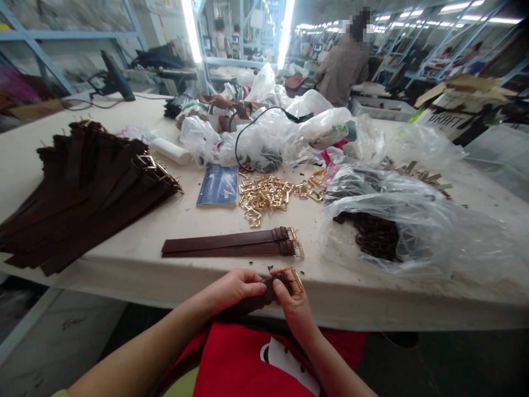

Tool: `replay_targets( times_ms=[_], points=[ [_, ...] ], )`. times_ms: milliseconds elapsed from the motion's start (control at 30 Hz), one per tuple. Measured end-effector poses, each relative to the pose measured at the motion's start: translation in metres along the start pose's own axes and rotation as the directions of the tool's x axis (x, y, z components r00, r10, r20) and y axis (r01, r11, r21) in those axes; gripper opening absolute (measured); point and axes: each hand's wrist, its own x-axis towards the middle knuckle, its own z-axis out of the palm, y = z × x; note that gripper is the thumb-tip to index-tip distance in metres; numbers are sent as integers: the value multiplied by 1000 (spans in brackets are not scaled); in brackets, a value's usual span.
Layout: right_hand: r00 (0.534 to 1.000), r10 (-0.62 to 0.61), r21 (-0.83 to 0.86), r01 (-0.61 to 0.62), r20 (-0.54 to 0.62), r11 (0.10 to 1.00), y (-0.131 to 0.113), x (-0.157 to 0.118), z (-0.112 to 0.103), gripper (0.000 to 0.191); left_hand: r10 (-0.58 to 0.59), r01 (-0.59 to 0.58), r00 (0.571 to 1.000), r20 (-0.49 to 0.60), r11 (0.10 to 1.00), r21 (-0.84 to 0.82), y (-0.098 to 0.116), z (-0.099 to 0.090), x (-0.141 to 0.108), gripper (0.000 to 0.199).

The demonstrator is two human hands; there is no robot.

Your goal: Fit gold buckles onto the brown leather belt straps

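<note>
Near the table's front edge, a dark brown leather belt strap (247, 304) is held between both hands. My left hand (237, 288) pinches it with the thumb on top. My right hand (292, 300) grips the end with the gold buckle (296, 279), its thumb pressing on the leather; the fingers partly hide the fold. Just beyond lie two brown belt straps (227, 244) with gold buckles at their right ends. Behind these is a pile of loose gold buckles (266, 196). Brown leather loops (378, 237) show inside a clear plastic bag (438, 220) to the right.
A large stack of brown straps (88, 190) covers the table's left side. A blue booklet (217, 186) lies by the buckles. Plastic bags (264, 132) and a black cord fill the back. A cardboard box (463, 105) stands at right; a person (343, 69) is farther off.
</note>
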Motion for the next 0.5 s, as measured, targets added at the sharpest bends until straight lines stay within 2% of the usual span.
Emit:
replay_targets(
  times_ms=[133,267,400,500],
  points=[
    [998,-57,-31,56,-30,998,2,-3,0,22,38,-38,999,13,999,11,-5,1,6,27],
    [994,-102,-67,100,-38,993,4,-3,0,22,-9,-18,991,135,979,204,4,-2,2,27],
    [991,-134,-89,131,-29,987,4,-2,1,23,-48,-6,988,147,938,347,16,-2,-4,31],
    [986,-160,-96,154,-55,983,8,-4,4,22,-92,21,983,160,916,400,16,1,-2,36]
  ],
)
